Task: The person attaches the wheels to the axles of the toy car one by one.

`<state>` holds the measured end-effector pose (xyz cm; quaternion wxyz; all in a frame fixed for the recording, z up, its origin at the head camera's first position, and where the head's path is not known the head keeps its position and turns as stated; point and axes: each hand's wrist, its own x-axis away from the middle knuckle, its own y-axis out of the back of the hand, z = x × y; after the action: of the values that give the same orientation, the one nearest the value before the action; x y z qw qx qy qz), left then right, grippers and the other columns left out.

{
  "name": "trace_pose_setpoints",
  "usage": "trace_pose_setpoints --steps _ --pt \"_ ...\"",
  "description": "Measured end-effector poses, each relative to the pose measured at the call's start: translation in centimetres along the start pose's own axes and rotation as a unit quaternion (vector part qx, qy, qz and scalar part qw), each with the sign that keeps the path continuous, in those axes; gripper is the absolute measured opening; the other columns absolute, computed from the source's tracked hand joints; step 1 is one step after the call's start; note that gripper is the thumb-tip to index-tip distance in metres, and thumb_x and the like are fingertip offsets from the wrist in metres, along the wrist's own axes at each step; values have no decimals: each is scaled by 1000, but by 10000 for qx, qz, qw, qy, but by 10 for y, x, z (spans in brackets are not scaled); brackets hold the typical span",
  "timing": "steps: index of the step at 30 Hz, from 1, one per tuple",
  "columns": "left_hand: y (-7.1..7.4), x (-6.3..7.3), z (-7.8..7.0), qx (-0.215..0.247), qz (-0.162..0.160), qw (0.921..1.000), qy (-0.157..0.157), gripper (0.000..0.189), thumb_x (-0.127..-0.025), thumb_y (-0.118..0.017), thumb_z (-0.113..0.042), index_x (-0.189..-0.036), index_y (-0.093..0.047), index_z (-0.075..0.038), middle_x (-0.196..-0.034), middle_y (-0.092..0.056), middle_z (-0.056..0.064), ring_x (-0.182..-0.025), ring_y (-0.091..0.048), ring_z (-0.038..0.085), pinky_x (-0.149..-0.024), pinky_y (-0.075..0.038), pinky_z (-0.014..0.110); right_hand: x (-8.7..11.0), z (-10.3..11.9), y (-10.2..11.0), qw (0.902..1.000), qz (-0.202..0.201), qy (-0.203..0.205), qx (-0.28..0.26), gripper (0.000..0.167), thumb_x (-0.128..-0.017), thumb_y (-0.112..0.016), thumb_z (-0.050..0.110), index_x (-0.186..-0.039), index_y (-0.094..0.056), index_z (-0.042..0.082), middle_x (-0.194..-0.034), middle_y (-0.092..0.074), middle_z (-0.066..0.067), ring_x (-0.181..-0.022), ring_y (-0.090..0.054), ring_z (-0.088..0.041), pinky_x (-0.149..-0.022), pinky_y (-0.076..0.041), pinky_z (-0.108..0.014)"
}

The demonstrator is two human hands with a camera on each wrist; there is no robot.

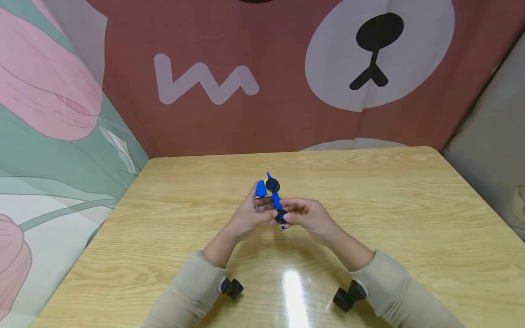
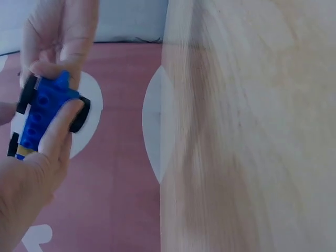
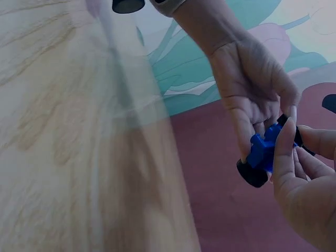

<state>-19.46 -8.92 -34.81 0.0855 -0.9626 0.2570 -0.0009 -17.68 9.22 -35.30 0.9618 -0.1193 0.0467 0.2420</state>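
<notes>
Both hands hold a small blue toy car (image 1: 276, 201) with black wheels, raised over the table and tilted on its side in the head view. My left hand (image 1: 247, 219) grips it from the left, thumb along the body near the lower wheel. From the right, my right hand (image 1: 312, 219) pinches the lower wheel (image 1: 280, 217) end between thumb and fingers. Another wheel (image 1: 272, 185) shows at the upper end, beside a bit of yellow. In the left wrist view, a row of round holes runs along the blue body (image 2: 44, 113). Fingers hide part of the car.
A wood-grain table (image 1: 164, 205) lies below the hands. Behind it hangs a brown cloth (image 1: 279, 123) with a bear print, and a floral cloth (image 1: 53, 155) hangs at left. A grey padded surface (image 1: 488, 132) stands at right. Small black cameras (image 1: 348, 296) sit at both wrists.
</notes>
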Motion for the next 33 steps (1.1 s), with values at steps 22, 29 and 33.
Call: trace_pose_setpoints --steps 22,29,33 --pt "9 1 3 -376 -971 9946 -28 44 -83 -54 -4 -124 -38 -2 -105 -44 18 -88 -55 27 -75 -47 37 6 0 9 9937 805 -172 -762 23 -85 -40 -5 -105 -49 2 -93 -52 -7 -81 -54 -15 -69 -46 -26" --pt "11 1 4 -1836 -1178 9755 -294 40 -79 -62 -6 -116 -49 -3 -105 -52 11 -96 -49 22 -79 -45 31 10 -2 13 9908 904 -261 -971 25 -86 -37 -6 -104 -51 4 -96 -57 -4 -83 -55 -14 -72 -45 -26" --pt "11 -2 5 -2234 -1360 9641 -466 35 -78 -64 -10 -109 -52 0 -102 -54 12 -96 -49 23 -78 -45 30 12 0 14 9936 586 -313 -917 23 -88 -38 -3 -107 -49 3 -92 -56 -4 -81 -55 -15 -72 -45 -27"
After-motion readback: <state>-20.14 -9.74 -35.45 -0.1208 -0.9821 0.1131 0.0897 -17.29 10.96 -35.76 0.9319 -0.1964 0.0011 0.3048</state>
